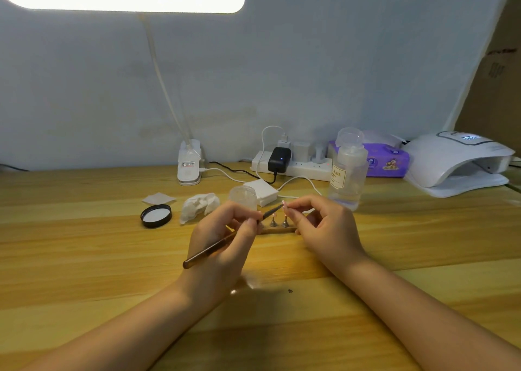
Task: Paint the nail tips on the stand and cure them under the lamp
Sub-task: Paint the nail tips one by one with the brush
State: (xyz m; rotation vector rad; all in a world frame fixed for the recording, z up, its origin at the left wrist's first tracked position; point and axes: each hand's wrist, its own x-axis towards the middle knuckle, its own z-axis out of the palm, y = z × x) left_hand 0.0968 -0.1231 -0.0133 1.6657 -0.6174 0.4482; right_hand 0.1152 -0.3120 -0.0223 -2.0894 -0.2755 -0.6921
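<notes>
My left hand (222, 238) grips a brown-handled nail brush (208, 250), its dark tip pointing up and right. The brush tip touches a small pale nail tip (283, 203) pinched between the thumb and forefinger of my right hand (321, 226), held above the table. Just below, a thin wooden stand (277, 230) lies on the table with two small metal holders (279, 223) upright on it; the stand's ends are hidden behind my hands. The white curing lamp (456, 161) sits at the far right with its opening facing left, its display lit.
An open clear jar (243, 195) stands behind my left hand, its black lid (156, 215) lying to the left. A crumpled wipe (198, 205), cotton pads (159, 198), a pump bottle (348, 170), a power strip (293, 166), a tissue pack (387, 160) and a desk lamp base (189, 163) crowd the back.
</notes>
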